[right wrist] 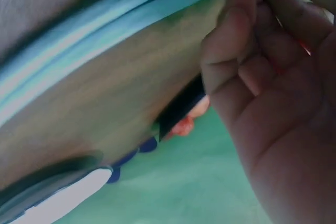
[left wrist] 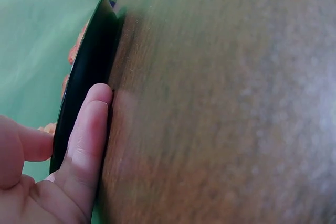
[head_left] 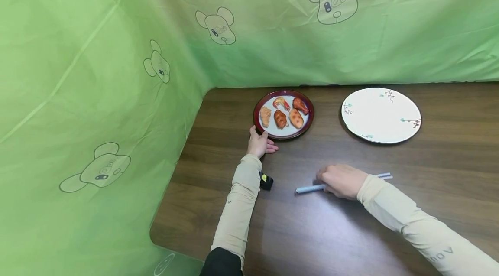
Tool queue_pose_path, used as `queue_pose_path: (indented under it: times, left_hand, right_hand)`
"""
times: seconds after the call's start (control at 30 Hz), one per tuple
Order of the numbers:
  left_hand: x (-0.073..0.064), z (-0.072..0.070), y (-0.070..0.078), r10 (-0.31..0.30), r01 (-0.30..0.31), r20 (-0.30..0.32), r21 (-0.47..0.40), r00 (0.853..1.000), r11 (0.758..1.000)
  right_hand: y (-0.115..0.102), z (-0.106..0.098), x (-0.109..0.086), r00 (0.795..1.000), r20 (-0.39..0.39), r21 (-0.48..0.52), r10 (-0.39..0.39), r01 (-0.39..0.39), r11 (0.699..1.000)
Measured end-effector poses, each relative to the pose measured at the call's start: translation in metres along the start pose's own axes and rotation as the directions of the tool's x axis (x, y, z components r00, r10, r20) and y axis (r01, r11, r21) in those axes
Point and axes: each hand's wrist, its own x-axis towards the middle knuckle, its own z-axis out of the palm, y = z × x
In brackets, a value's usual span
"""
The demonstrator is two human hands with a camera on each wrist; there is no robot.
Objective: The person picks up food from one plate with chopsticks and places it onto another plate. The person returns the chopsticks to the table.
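Note:
In the head view, my left hand is at the near-left rim of a dark red plate with a white middle. In the left wrist view, the thumb meets the rim while the fingers lie along its dark underside. On that plate are a shrimp, a drumstick and several other browned food pieces. Farther right, my right hand grips a pair of light blue chopsticks low over the table. Their thin ends point right, and the hand covers their middle.
A large white oval plate with a floral pattern stands at the back right of the wooden table. Green cloth hangs behind and to the left of it. A small black device sits at my left wrist.

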Motion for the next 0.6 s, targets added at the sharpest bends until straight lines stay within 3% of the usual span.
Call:
queue_pose_path:
  times: [0.17, 0.3, 0.37, 0.53, 0.6]
  left_hand:
    - [0.0, -0.001, -0.001, 0.014, -0.014, -0.001, -0.006, 1.0, 1.0]
    - [0.0, 0.0, -0.002, 0.025, -0.025, -0.001, -0.007, 1.0, 1.0]
    - [-0.001, 0.0, -0.002, 0.025, -0.025, 0.005, -0.005, 1.0, 1.0]
    - [-0.001, 0.001, -0.001, 0.016, -0.016, 0.004, -0.003, 1.0, 1.0]
    - [-0.001, 0.001, 0.0, 0.018, -0.018, -0.001, -0.002, 1.0, 1.0]
  right_hand:
    - [0.0, -0.014, 0.005, 0.987, -0.151, -0.063, -0.053, 0.044, 0.997]
    - [0.002, -0.036, 0.007, 0.949, -0.293, -0.064, -0.12, 0.106, 0.992]
    - [0.003, -0.05, 0.006, 0.906, -0.401, -0.045, -0.139, 0.132, 0.99]
    - [0.007, -0.079, 0.004, 0.745, -0.66, 0.017, -0.101, 0.148, 0.989]
    - [0.007, -0.084, 0.002, 0.709, -0.703, 0.052, -0.06, 0.135, 0.99]
